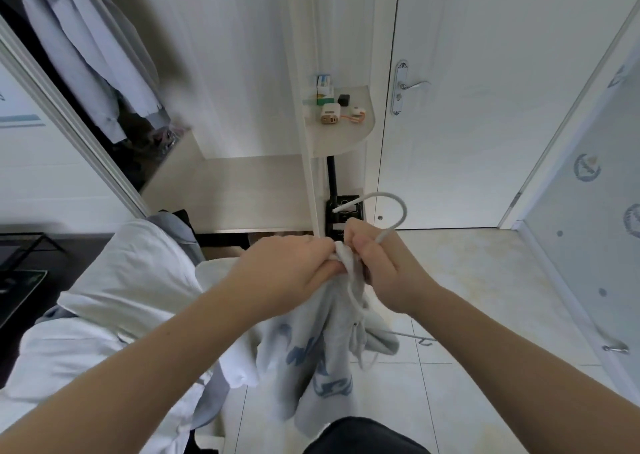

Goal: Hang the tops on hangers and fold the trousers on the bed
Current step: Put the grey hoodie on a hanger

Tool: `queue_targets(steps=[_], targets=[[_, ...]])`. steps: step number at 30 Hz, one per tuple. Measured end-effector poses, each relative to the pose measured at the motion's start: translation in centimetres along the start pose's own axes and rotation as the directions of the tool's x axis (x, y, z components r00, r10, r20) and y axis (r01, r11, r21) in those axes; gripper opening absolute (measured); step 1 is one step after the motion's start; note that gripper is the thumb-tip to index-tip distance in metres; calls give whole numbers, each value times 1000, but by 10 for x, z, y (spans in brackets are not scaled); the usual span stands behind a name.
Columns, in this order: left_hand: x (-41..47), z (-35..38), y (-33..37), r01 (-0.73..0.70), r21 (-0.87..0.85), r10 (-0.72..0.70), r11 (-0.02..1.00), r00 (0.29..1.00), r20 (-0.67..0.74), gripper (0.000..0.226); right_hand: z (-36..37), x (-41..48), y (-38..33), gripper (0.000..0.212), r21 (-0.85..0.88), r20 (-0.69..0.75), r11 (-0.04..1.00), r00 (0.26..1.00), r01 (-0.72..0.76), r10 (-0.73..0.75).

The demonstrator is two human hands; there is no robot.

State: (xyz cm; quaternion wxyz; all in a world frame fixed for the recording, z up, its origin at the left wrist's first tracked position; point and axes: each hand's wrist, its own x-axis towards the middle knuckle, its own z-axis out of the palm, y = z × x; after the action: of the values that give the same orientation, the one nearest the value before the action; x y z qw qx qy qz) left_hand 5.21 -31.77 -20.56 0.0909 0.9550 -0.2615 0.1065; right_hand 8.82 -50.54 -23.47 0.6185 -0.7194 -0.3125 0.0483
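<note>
Though gripped in right hand (381, 270), hanger (401, 209) mostly hidden inside top (311, 356)

Rounded white shelf (341, 142) with small boxes (325, 88), a charger block (330, 113) and a black cube (343, 100).

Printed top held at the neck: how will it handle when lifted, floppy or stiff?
Probably floppy: the top hangs in loose folds below the left hand and right hand. Likely light, since a bunched pinch at the neck carries it. It may slide on the smooth-looking hanger.
</note>
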Motion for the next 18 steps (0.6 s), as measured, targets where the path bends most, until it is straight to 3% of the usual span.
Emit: queue_targets(steps=[5,8,10,12,15,18], targets=[[-1,9,-4,98,-70,-91,993,990,107,42,2,3,1,28,-176,-31,984,999,6,-12],[-6,10,-14,204,-147,-206,968,979,-3,39,-10,-8,5,21,-392,-228,916,955,90,-191],[-11,7,-16,271,-224,-301,936,946,-116,28,-10,-23,11,16,-489,-276,858,904,161,-326],[-16,3,-10,318,-337,-409,886,880,-242,35,-1,-38,20,20,-433,-186,891,955,133,-233],[-19,2,4,373,-512,-571,774,760,-309,45,19,-37,36,35,-367,55,928,994,-65,92],[-19,7,11,397,-570,-638,719,702,-316,44,33,-26,44,13,-417,44,908,997,-38,62]])
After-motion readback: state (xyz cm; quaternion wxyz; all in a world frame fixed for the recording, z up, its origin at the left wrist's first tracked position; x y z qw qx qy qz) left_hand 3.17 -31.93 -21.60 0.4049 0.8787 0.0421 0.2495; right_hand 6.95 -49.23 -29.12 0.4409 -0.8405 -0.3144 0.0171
